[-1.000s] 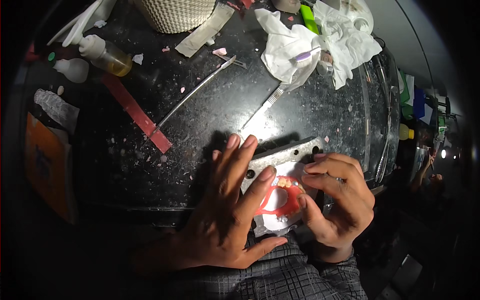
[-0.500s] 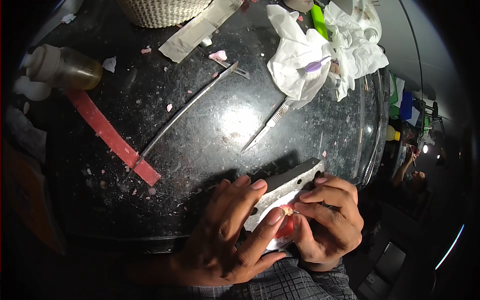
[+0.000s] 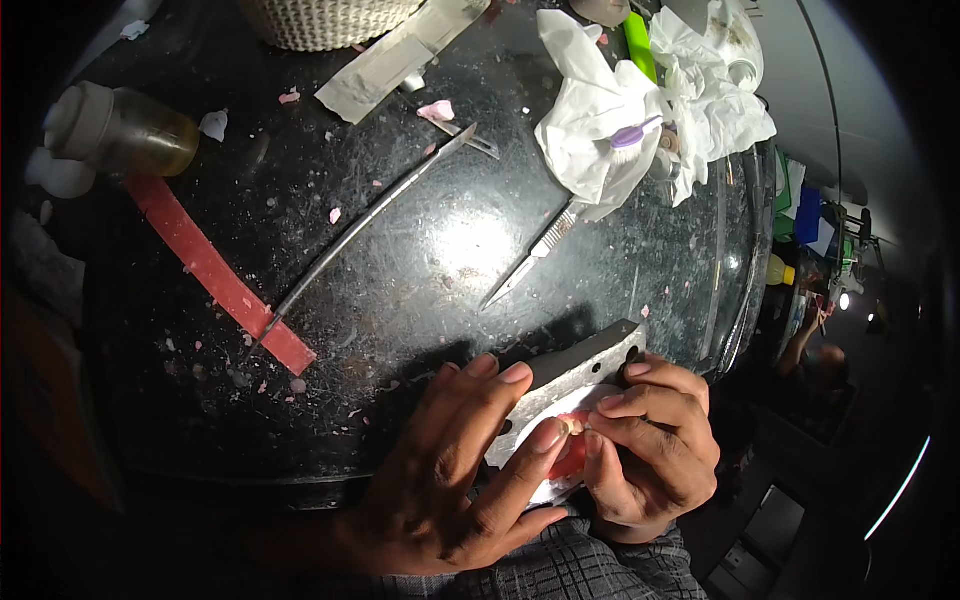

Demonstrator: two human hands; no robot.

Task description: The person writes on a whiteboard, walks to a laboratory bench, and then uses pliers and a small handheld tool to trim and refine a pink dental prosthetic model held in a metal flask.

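Note:
My left hand [image 3: 455,480] lies with fingers apart over the near left of a grey metal block [image 3: 590,355], one finger pressing at the cream teeth [image 3: 574,427] of a pink denture piece [image 3: 568,458]. This sits on a white base [image 3: 548,492] in the block. My right hand [image 3: 650,455] is closed at the block's right side, thumb and index finger pinched beside those teeth; what is between them is too small to make out. Beyond my hands lie a scalpel [image 3: 528,260], a long metal instrument [image 3: 365,222] and a pink wax strip [image 3: 208,255].
Bottles [image 3: 140,130] stand at the left. A woven basket [image 3: 320,18], a grey strip [image 3: 365,70], crumpled tissues [image 3: 590,130], a purple brush [image 3: 632,132] and a green item [image 3: 638,45] are along the back. At far right, another person [image 3: 820,370] sits by a cluttered bench.
The view has shifted, so the block and both hands appear lower. My left finger and right pinch have closed in around the teeth since a second ago; little differs from half a second ago.

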